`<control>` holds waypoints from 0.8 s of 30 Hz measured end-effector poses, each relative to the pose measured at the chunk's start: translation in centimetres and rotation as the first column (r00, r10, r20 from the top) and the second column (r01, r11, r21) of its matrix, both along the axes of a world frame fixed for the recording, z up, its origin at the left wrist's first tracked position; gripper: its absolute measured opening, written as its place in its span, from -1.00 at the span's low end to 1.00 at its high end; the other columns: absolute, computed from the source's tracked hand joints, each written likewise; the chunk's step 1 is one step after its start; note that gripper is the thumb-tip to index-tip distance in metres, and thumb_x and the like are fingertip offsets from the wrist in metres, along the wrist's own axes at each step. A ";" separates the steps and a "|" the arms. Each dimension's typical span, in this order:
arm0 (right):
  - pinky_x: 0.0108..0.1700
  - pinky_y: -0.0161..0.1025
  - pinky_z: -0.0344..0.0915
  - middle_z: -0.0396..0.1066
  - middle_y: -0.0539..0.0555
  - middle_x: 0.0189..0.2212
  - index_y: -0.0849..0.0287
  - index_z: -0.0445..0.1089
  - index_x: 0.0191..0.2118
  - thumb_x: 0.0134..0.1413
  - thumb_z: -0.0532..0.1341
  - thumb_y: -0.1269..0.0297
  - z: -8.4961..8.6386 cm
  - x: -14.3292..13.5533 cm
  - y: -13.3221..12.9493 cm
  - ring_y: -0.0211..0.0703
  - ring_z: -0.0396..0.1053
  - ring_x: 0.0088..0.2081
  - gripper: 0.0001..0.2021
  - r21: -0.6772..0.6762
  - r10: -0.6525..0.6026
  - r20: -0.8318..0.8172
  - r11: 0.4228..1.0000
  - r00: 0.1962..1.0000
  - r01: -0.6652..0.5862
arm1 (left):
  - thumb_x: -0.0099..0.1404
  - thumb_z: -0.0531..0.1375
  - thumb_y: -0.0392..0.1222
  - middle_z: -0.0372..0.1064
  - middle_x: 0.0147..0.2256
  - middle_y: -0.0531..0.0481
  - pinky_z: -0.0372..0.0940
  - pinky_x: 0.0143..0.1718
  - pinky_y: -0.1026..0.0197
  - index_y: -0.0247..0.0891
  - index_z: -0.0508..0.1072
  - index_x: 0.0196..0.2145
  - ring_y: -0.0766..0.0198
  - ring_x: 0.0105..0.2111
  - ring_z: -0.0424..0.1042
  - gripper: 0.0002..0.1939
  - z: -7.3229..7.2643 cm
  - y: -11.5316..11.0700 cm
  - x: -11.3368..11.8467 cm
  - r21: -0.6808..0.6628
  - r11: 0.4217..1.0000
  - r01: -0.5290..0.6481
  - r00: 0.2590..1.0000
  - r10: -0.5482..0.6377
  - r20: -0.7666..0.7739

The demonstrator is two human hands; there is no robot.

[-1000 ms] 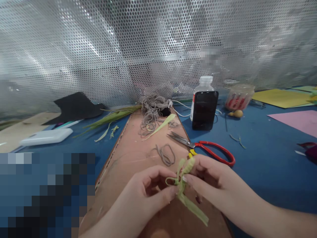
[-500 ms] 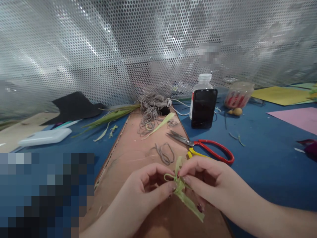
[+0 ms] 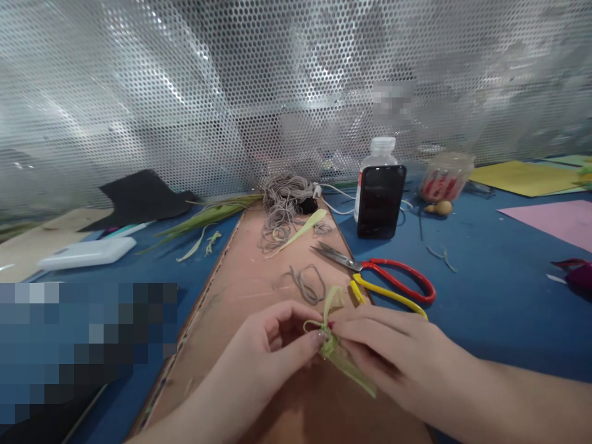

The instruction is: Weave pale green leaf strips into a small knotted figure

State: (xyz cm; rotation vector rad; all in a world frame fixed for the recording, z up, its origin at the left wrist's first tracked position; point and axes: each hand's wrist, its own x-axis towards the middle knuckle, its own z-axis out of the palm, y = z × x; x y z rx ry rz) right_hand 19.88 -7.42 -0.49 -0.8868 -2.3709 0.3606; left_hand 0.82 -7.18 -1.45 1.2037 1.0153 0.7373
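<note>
A pale green husk-like strip (image 3: pixel 332 349) is hanging between the two hands over a brown cardboard board (image 3: pixel 231 314). Its long axis is slanting, the broad tail pointing toward the wearer and off to the right, while a shorter, folded end is rising away from the wearer. A thin loop is sticking out leftward from the knotted middle. The strip is looking papery, flat and slightly see-through along the tail, and bunched and wrinkled at the knot.

The left hand (image 3: pixel 272 351) is pinching the strip near the knot between thumb and forefinger. The right hand (image 3: pixel 393 348) is gripping it from the other side, its curled fingers partly hiding the strip.

Just beyond, metal-bladed scissors (image 3: pixel 356 266) are lying open, one handle loop red and the other yellow, across the edge of the board and onto the smooth blue worktop (image 3: pixel 499 290). A soft, stringy tangle of grey cord (image 3: pixel 287 197) is heaping at the board's far end, with a tapering yellowish strip (image 3: pixel 303 231) lying before it. A glossy black phone (image 3: pixel 382 202) is leaning against a clear bottle (image 3: pixel 383 148).
</note>
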 end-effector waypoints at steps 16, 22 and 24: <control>-0.38 -0.30 0.27 0.33 0.04 -0.43 0.21 0.31 -0.27 0.12 0.00 0.46 0.2 -0.1 -0.9 -0.23 0.30 -0.41 -0.84 0.002 -0.059 0.148 0.998 0.987 0.060 | 0.07 0.24 -0.17 0.39 -0.46 0.03 0.22 -0.39 0.32 -0.30 0.40 -0.41 0.35 -0.44 0.33 -0.84 1.2 0.3 0.7 0.057 0.998 -0.035 0.997 0.038 -0.061; -0.39 -0.38 0.27 0.34 -0.02 -0.46 0.15 0.30 -0.31 0.01 -0.09 0.60 2.3 -0.2 -0.5 -0.33 0.29 -0.45 -0.70 -0.517 -0.028 -0.053 0.856 0.998 -0.003 | 0.09 0.21 -0.22 0.38 -0.47 0.04 0.23 -0.41 0.34 -0.29 0.41 -0.42 0.33 -0.45 0.34 -0.91 1.0 0.6 0.3 0.178 0.982 -0.057 0.983 0.086 -0.160; -0.39 -0.38 0.30 0.36 -0.03 -0.49 0.17 0.32 -0.33 -0.03 -0.11 0.63 2.6 -0.3 -0.1 -0.34 0.34 -0.46 -0.67 -0.722 -0.052 -0.152 0.688 0.987 -0.075 | 0.11 0.19 -0.22 0.40 -0.45 0.01 0.23 -0.41 0.32 -0.30 0.41 -0.40 0.30 -0.43 0.35 -0.90 1.0 0.6 0.2 0.198 0.979 -0.050 0.978 0.088 -0.191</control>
